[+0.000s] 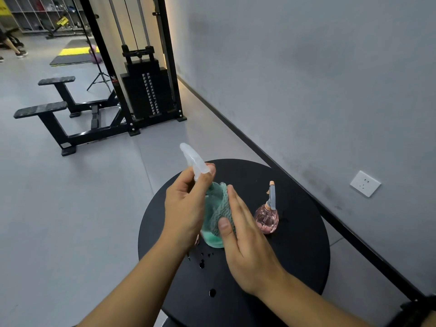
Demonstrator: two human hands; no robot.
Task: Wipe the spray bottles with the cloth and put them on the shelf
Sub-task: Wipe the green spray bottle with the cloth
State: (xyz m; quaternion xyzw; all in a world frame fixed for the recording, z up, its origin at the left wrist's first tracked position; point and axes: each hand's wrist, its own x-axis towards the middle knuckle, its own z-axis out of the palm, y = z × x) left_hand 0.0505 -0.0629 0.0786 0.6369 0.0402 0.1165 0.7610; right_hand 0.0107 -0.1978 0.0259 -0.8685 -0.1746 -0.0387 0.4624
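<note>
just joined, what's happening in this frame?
A person is wiping a green spray bottle over a round black table. The left hand grips its neck; the right hand presses a cloth against its side. A pink spray bottle stands on the table, untouched. Droplets dot the tabletop.

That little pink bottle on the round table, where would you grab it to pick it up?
Probably by the narrow neck just under the spray head, coming from above. The pink spray bottle stands upright on the black round table, its belly round and faceted, likely slippery, while the neck gives fingers a waist. Its right side is clear; the right hand is close on its left.
</note>
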